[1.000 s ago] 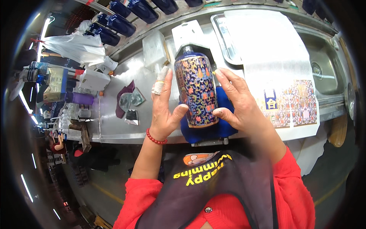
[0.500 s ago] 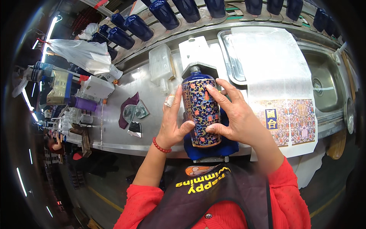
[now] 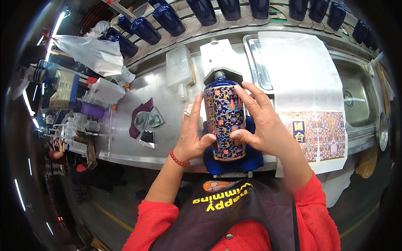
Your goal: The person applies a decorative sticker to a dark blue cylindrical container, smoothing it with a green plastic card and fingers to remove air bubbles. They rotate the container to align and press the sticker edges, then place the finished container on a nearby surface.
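A dark blue bottle [image 3: 220, 82] with a clear threaded neck stands tilted in front of me, wrapped in a colourful floral label sheet [image 3: 228, 121]. My left hand [image 3: 192, 134], with a white wrap on one finger and a red bead bracelet, is closed along its left side, thumb on the lower label. On the other side my right hand [image 3: 264, 121] grips it, fingertips at the label's upper right edge and thumb pressing the lower front. A blue cloth pad [image 3: 251, 161] lies under the bottle, and a grey angled support [image 3: 234, 75] is behind its neck.
Printed label sheets [image 3: 310, 136] and white backing paper [image 3: 293, 71] lie at right, over a metal tray [image 3: 255, 62] beside a sink [image 3: 356, 96]. Left are a clear plastic container [image 3: 178, 67] and cloth scraps [image 3: 142, 119]. Blue bottles [image 3: 201, 11] line a conveyor [image 3: 234, 27] behind.
Bottles on the conveyor have shifted to the right. Both hands stay on the bottle; the right thumb sits slightly higher on the label.
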Action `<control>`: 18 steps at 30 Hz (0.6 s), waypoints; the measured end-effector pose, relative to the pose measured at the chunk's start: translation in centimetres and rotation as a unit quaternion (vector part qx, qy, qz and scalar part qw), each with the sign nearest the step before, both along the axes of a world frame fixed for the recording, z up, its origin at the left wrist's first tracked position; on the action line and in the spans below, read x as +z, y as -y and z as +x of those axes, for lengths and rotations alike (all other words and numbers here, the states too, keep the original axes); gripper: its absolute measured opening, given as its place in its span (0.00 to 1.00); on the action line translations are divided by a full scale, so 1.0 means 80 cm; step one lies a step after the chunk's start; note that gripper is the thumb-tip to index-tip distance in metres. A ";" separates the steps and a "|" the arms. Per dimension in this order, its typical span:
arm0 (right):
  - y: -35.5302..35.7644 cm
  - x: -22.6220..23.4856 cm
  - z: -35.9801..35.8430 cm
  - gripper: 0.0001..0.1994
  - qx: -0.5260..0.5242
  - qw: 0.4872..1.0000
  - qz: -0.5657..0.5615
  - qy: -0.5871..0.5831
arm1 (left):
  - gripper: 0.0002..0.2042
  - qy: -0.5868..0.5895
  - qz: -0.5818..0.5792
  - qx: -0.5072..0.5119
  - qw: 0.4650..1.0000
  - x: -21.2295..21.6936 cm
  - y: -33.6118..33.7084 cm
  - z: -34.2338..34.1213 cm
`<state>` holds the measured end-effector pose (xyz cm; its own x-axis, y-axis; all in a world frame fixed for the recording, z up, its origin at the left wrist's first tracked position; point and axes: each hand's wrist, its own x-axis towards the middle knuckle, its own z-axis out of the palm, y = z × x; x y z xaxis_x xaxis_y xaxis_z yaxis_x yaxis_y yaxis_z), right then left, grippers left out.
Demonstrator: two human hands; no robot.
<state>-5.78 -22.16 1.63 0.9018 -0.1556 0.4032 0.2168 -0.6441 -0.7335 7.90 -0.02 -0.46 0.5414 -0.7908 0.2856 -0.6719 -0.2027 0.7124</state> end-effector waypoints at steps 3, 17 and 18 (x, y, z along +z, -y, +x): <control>0.004 -0.002 -0.006 0.47 -0.004 1.000 0.009 -0.004 | 0.62 0.006 -0.019 -0.016 1.000 -0.008 -0.015 -0.013; 0.005 -0.006 -0.018 0.45 0.021 0.999 0.017 -0.035 | 0.43 0.354 0.064 0.090 0.929 0.022 -0.036 -0.065; 0.005 -0.005 -0.017 0.44 0.024 0.999 0.012 -0.035 | 0.44 0.335 0.070 0.081 0.936 0.024 -0.034 -0.067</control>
<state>-7.16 -22.53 1.25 0.9343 -0.1214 0.3351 0.1939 -0.6157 -0.7637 2.57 2.73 1.43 0.3943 -0.7690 0.5031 -0.9107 -0.4003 0.1018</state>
